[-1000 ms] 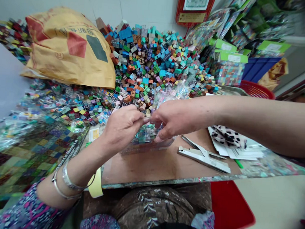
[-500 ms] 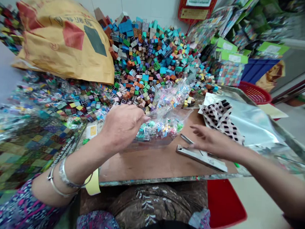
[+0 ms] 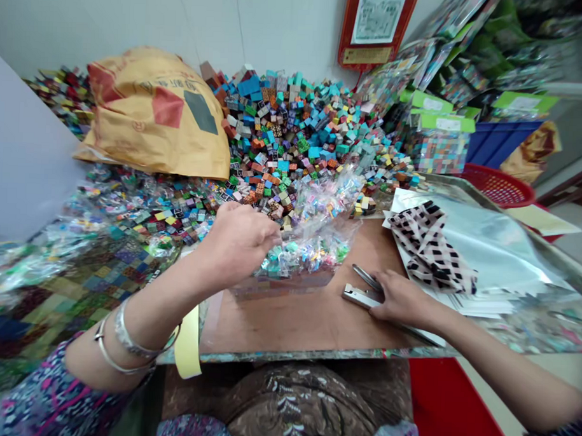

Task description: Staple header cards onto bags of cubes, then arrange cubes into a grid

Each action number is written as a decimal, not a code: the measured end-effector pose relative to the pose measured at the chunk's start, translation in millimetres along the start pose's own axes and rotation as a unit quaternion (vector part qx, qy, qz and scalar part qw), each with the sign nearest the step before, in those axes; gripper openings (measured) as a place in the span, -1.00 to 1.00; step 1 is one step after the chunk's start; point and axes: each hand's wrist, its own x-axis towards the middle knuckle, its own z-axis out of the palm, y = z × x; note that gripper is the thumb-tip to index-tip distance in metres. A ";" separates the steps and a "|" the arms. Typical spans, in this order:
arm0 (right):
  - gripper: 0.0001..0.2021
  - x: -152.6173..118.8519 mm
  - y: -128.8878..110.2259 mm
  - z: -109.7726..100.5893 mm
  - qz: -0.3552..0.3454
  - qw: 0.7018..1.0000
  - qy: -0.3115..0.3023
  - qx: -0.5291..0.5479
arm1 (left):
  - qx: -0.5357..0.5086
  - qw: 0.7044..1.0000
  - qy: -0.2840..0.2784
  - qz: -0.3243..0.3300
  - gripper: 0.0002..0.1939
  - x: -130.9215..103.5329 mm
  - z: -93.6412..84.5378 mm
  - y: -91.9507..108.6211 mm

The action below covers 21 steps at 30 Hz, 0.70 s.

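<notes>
My left hand (image 3: 245, 242) is closed in a pinch on the left end of a clear plastic bag (image 3: 309, 250) of small colourful pieces. The bag lies over the brown board (image 3: 278, 319), and a wrinkled clear upper part of it, or another bag, rises behind. On the right, my right hand (image 3: 403, 298) is wrapped around a silver stapler (image 3: 359, 295), thumb on the near side and fingers over the top. The stapler's jaws point left, a little apart, toward the bag. Its rear part is mostly hidden under my hand.
A heap of coloured toy blocks (image 3: 284, 135) lines the wall, with a yellow sack (image 3: 156, 118) at left. A checked cloth (image 3: 428, 242) rests on silvery sheets (image 3: 500, 244) at right. Beyond stand a red basket (image 3: 499, 186) and a blue bin (image 3: 494, 145).
My right hand has come down onto the stapler and closed around it. My left hand keeps its pinch on the bag. The whole view has shifted, with things appearing lower.
</notes>
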 end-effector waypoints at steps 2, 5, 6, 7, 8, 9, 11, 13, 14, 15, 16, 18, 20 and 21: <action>-0.58 -4.9 0.0 -3.8 0.005 0.999 0.022 0.026 | 0.001 1.000 -0.008 0.005 -0.76 0.9 -3.0 -0.2; -0.51 -14.1 10.7 -11.4 0.015 0.991 0.047 0.126 | -0.039 0.999 0.009 -0.007 -0.81 1.1 -3.8 -2.3; -0.47 -17.6 16.9 -14.0 0.012 0.982 0.052 0.182 | -0.059 0.998 0.022 -0.015 -0.83 0.9 -3.3 -3.3; -0.44 -21.3 23.4 -16.7 0.009 0.968 0.059 0.244 | -0.078 0.996 0.035 -0.021 -0.85 0.5 -2.7 -4.3; -0.43 -25.4 29.1 -19.6 0.006 0.948 0.073 0.309 | -0.094 0.994 0.047 -0.026 -0.86 0.1 -1.9 -5.3; -0.41 -29.8 32.8 -22.8 0.003 0.922 0.097 0.375 | -0.107 0.992 0.056 -0.029 -0.86 -0.4 -1.0 -6.1; -0.42 -39.0 30.0 -31.7 0.005 0.850 0.159 0.502 | -0.122 0.990 0.069 -0.031 -0.86 -1.4 0.5 -7.1; -0.50 -47.4 11.5 -44.7 0.000 0.757 0.215 0.617 | -0.127 0.988 0.086 -0.030 -0.87 -2.0 1.9 -7.7; -0.55 -50.7 -2.3 -52.3 -0.008 0.708 0.239 0.664 | -0.130 0.986 0.096 -0.030 -0.88 -2.3 2.6 -7.9; -0.59 -53.0 -17.5 -60.2 -0.018 0.669 0.257 0.697 | -0.133 0.985 0.104 -0.026 -0.88 -2.4 3.2 -8.2; -0.61 -54.3 -33.0 -67.8 -0.023 0.646 0.261 0.717 | -0.136 0.984 0.109 -0.021 -0.87 -2.6 3.8 -8.5; -0.64 -53.2 -60.6 -80.9 -0.042 0.622 0.261 0.737 | -0.137 0.984 0.110 -0.005 -0.85 -2.8 4.9 -9.5; -0.63 -47.7 -81.5 -90.4 -0.083 0.627 0.285 0.721 | -0.127 0.986 0.110 0.010 -0.82 -3.1 5.7 -10.7; -0.62 -43.7 -90.0 -94.1 -0.107 0.635 0.310 0.700 | -0.119 0.987 0.111 0.015 -0.82 -3.2 6.1 -11.2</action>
